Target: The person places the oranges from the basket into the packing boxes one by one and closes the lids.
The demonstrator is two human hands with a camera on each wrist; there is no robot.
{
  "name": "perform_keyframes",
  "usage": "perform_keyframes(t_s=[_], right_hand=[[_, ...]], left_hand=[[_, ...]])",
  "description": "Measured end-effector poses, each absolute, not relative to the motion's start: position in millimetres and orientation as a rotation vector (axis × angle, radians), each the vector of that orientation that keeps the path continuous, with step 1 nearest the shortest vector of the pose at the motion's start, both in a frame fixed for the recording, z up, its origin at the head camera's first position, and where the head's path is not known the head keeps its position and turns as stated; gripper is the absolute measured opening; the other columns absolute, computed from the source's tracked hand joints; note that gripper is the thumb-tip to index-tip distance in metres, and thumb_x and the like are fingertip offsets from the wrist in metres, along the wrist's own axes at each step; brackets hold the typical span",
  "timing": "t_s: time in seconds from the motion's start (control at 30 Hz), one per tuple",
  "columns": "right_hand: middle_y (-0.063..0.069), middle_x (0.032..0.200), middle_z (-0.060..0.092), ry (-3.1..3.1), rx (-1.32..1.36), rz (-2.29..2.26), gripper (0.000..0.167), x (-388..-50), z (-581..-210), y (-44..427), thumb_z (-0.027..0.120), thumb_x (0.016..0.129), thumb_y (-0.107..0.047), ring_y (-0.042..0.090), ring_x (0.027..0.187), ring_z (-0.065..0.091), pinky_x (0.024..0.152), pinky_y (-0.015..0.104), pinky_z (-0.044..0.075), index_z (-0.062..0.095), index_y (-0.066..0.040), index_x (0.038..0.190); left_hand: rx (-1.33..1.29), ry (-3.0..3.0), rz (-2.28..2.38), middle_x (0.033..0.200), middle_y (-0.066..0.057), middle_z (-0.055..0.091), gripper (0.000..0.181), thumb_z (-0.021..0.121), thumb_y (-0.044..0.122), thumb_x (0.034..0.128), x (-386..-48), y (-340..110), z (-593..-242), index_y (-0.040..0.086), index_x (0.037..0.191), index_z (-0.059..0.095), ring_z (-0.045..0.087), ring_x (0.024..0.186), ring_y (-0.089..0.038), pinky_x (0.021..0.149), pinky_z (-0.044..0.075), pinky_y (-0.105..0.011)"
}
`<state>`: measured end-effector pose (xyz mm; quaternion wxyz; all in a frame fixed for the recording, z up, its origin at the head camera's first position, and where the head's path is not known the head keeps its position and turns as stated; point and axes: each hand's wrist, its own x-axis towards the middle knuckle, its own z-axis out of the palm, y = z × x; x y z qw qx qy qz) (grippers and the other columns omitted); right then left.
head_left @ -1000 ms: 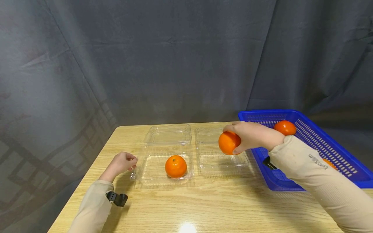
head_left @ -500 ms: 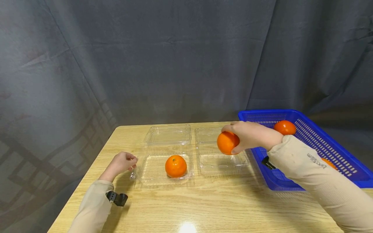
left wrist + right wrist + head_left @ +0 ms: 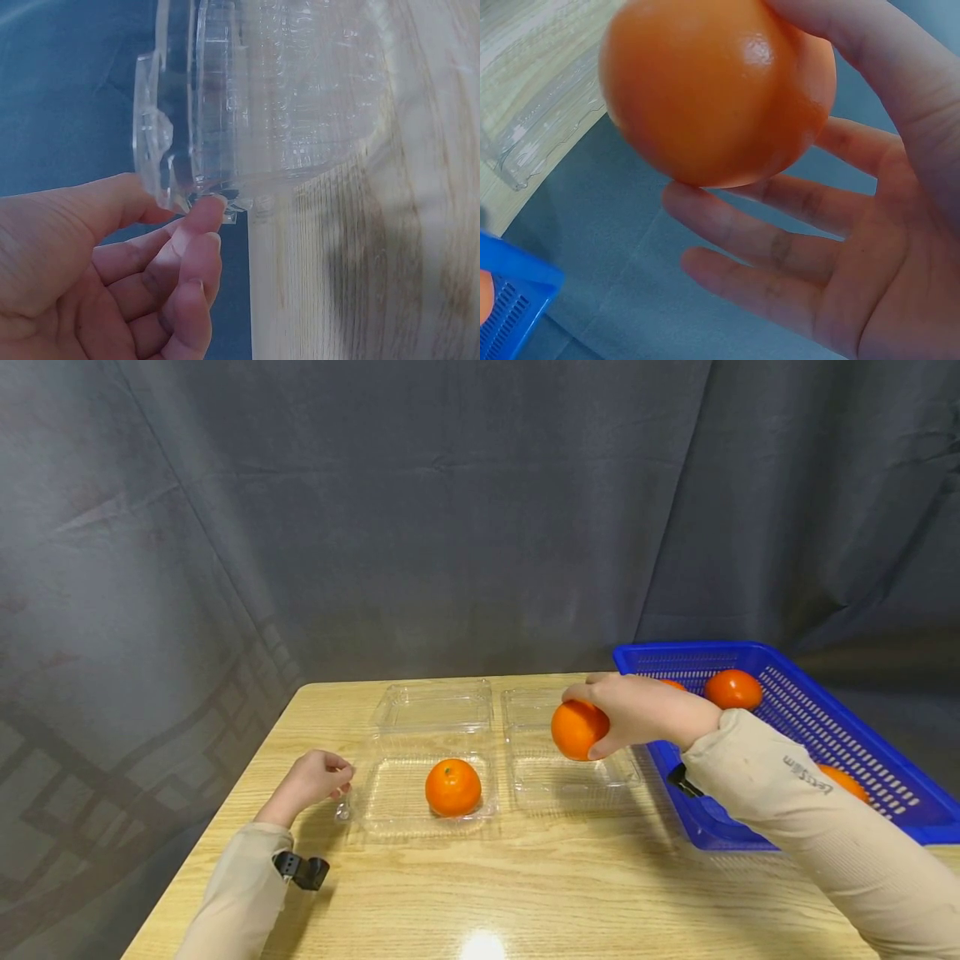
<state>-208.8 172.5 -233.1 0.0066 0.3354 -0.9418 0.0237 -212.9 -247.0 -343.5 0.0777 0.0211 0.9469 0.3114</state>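
Orange (image 3: 576,732) shifted left — right hand (image 3: 637,708) grips it — left hand (image 3: 306,785) pinches clear container (image 3: 393,795).

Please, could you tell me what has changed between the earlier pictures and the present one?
The right hand has moved slightly left, carrying the held orange with it. Just behind that hand, a fruit in the basket has come partly into sight. Nothing was newly grasped or released. The left hand still pinches the left box at its edge, and the other orange stays in that box.

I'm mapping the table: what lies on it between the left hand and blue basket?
Head view: left clear container holding an orange fruit, then right clear container.
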Motion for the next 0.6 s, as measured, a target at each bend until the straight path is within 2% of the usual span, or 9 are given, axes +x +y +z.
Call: perform_keyframes(t_s=[0.6], right_hand=[[0.005,0.095,0.061,-2.919,1.090,0.080,0.051,-208.7,-235.1,166.0,0.081,0.064,-0.022,0.019,0.082,0.057,0.074,0.037,0.050,0.061,-0.011,0.110]], left_hand=[[0.041,2.833,0.928,0.076,-0.011,0.070,0.030,0.051,0.013,0.0913,-212.7,-245.6,-343.3,-0.010,0.105,0.063,0.062,0.064,-0.016,0.067,0.051,-0.035]])
